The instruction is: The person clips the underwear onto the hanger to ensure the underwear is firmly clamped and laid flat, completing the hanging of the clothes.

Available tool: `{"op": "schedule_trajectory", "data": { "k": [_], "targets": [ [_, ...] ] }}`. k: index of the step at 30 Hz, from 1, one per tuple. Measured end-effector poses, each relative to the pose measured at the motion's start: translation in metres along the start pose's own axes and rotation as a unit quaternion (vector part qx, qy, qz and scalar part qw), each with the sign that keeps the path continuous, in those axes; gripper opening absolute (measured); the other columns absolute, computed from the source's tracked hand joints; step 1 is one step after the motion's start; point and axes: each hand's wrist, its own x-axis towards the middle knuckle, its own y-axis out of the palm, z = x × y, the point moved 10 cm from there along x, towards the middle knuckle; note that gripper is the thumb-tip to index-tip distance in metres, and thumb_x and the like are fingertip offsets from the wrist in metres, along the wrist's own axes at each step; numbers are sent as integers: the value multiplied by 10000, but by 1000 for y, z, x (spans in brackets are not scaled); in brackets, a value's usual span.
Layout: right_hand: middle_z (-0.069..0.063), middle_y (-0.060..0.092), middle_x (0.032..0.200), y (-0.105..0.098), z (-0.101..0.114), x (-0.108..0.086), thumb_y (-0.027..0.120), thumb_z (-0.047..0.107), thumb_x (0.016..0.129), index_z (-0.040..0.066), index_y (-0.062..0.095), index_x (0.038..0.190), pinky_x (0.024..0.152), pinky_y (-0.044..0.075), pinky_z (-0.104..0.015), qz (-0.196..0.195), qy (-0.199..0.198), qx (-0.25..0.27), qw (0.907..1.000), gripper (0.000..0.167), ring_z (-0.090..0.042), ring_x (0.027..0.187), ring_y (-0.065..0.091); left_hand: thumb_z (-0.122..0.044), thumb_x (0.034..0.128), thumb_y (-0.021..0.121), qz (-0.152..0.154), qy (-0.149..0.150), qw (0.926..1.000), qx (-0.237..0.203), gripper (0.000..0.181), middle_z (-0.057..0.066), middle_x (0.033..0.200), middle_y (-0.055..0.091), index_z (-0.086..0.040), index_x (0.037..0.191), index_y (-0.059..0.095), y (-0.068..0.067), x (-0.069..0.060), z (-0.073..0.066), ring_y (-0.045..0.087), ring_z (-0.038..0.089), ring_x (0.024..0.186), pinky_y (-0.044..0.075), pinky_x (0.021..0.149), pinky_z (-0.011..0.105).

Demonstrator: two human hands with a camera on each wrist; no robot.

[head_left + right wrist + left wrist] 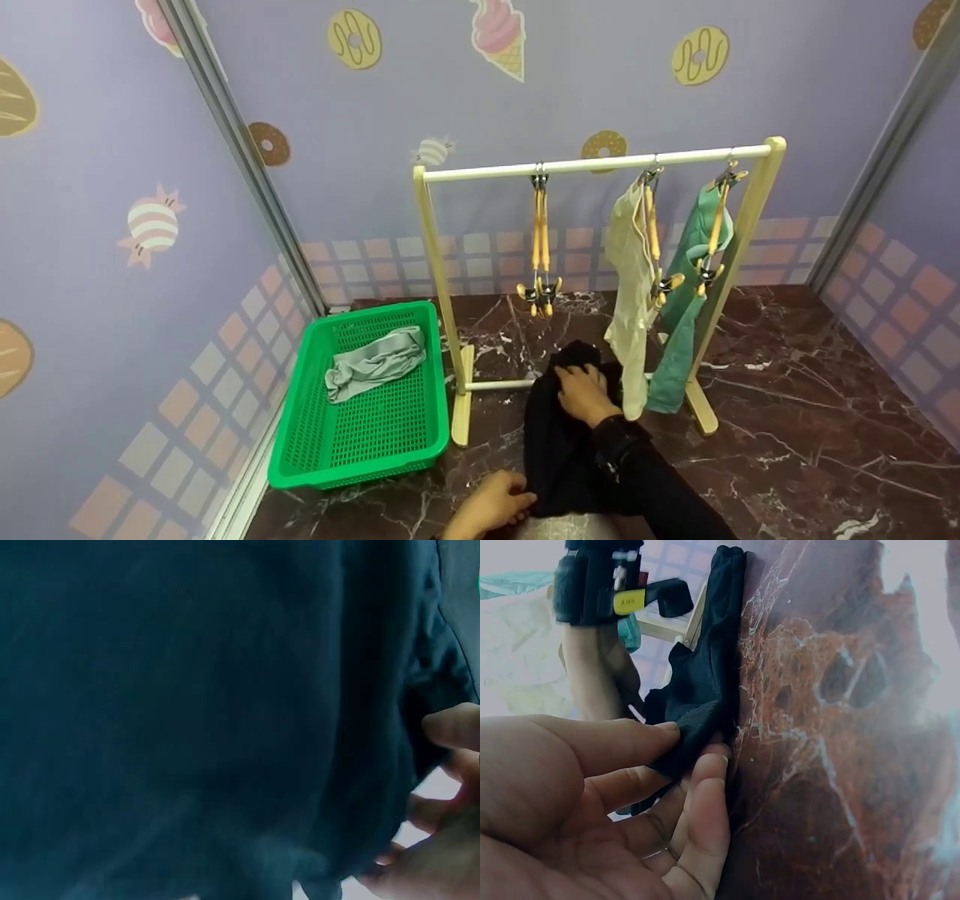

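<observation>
A black garment (555, 450) lies on the dark marbled tabletop, reaching under the rack. At its near left edge my left hand (491, 504) pinches the cloth between thumb and fingers; the left wrist view shows this grip on the black fabric (697, 709) up close. My right hand (586, 395) rests on the garment's far part, its fingers spread and slightly bent over the cloth. In the right wrist view the dark fabric (210, 720) fills most of the picture, and the left hand (442, 817) shows at the right side.
A wooden rack (442, 270) stands behind the garment. From it hang clip hangers (540, 240), a cream garment (628, 300) and a green garment (679, 352), close to the right hand. Left of the rack sits a green basket (360, 474) with a grey garment (379, 364) inside.
</observation>
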Motion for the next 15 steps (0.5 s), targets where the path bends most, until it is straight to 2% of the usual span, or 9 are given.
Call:
{"op": "schedule_trajectory", "data": {
  "k": [2, 4, 5, 7, 9, 11, 15],
  "targets": [
    [-272, 528, 1415, 22, -16, 13, 595, -27, 950, -58, 487, 1453, 1095, 319, -658, 188, -58, 1, 9998, 515, -520, 1343, 390, -16, 935, 677, 31, -17, 10000, 40, 335, -6, 623, 543, -107, 666, 499, 2, 0, 0, 514, 99, 544, 394, 490, 200],
    [-229, 464, 1506, 41, -29, 31, 588, -9, 951, -28, 406, 1522, 1132, 237, -689, 76, -214, 287, 9993, 599, -504, 1414, 314, -17, 935, 676, 48, -3, 9999, 133, 334, -12, 617, 540, -105, 662, 505, 2, 1, 0, 508, 90, 537, 390, 492, 198],
    [-232, 439, 1528, 41, -27, 34, 596, -51, 919, -31, 386, 1531, 1127, 214, -715, 42, -256, 485, 9985, 647, -521, 1420, 291, -19, 936, 675, 51, 8, 9998, 168, 340, -16, 613, 538, -103, 658, 499, 2, 1, 0, 504, 84, 535, 388, 495, 198],
    [-199, 395, 1574, 51, -28, 45, 604, -57, 898, 5, 363, 1556, 1115, 191, -746, -37, -581, 718, 9957, 704, -531, 1435, 258, -20, 940, 671, 59, 37, 9997, 225, 352, -28, 608, 531, -106, 653, 484, 2, 0, 0, 497, 73, 530, 384, 501, 196],
    [-194, 366, 1595, 53, -24, 49, 609, -83, 875, 28, 389, 1552, 1109, 196, -753, 25, -703, 783, 9944, 720, -549, 1435, 249, -20, 942, 666, 57, 42, 9997, 236, 367, -35, 604, 523, -111, 647, 468, 2, 0, 0, 492, 70, 528, 383, 505, 198],
    [-234, 382, 1572, 56, -23, 49, 609, -82, 876, 54, 481, 1506, 1099, 237, -742, 185, -639, 678, 9955, 658, -577, 1403, 281, -20, 946, 661, 51, -9, 9998, 188, 375, -32, 607, 522, -118, 647, 457, 2, 0, 1, 490, 75, 531, 381, 511, 206],
    [-293, 466, 1467, 63, -31, 48, 583, -33, 924, 111, 586, 1438, 1078, 323, -676, 649, -201, 89, 9976, 533, -574, 1315, 382, -24, 941, 667, -10, -59, 9998, 175, 376, -29, 610, 520, -125, 649, 453, 1, 1, 1, 490, 83, 536, 380, 520, 216]
  ]
}}
